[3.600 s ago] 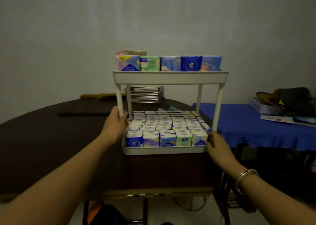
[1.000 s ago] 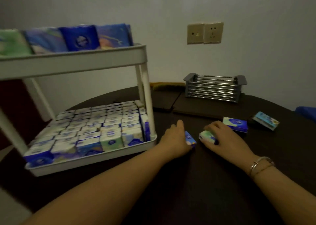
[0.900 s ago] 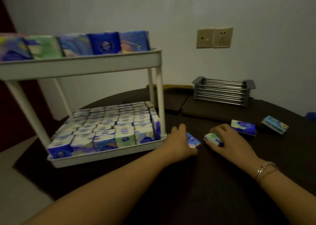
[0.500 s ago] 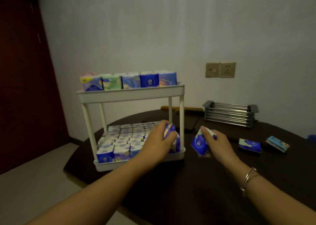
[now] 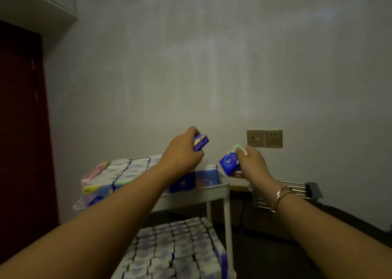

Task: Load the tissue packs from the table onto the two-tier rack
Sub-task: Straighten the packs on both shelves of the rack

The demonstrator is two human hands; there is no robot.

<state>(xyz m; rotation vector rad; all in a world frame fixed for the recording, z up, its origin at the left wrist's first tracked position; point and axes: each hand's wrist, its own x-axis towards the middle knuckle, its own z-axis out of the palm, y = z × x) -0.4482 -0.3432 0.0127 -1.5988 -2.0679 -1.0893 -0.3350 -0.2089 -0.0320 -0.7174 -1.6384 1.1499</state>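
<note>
Both hands are up at mid-frame, each one busy with a pack. The left hand (image 5: 182, 154) is curling its fingers round a small blue tissue pack (image 5: 200, 143), holding it tilted just above the right end of the rack's top tier. The right hand (image 5: 251, 164), a little right of centre, is pinching a second blue pack (image 5: 229, 162) with a pale green edge, thumb below and fingers over the top; it is hanging just off the right side of the upper shelf, not touching it. Two thin bangles (image 5: 281, 197) are sitting on that wrist.

The white two-tier rack (image 5: 214, 192) is filling the lower middle of the frame. Its upper tier (image 5: 125, 172) is carrying a tight bed of packs standing side by side, pink ones at the left end, blue ones along the front. Below, at the bottom centre, the lower tier (image 5: 174, 251) is showing row on row of blue-and-white packs, packed edge to edge; the picture is blurred there, so the count is not readable.

The dark counter (image 5: 265, 255) is showing at lower right, under the rack. Behind the right wrist a metal wire rack (image 5: 297, 188) is lying against the wall, and above it a pair of wall sockets (image 5: 264, 138) is sitting right of centre. A dark red door (image 5: 21, 130) is running down the left edge.
</note>
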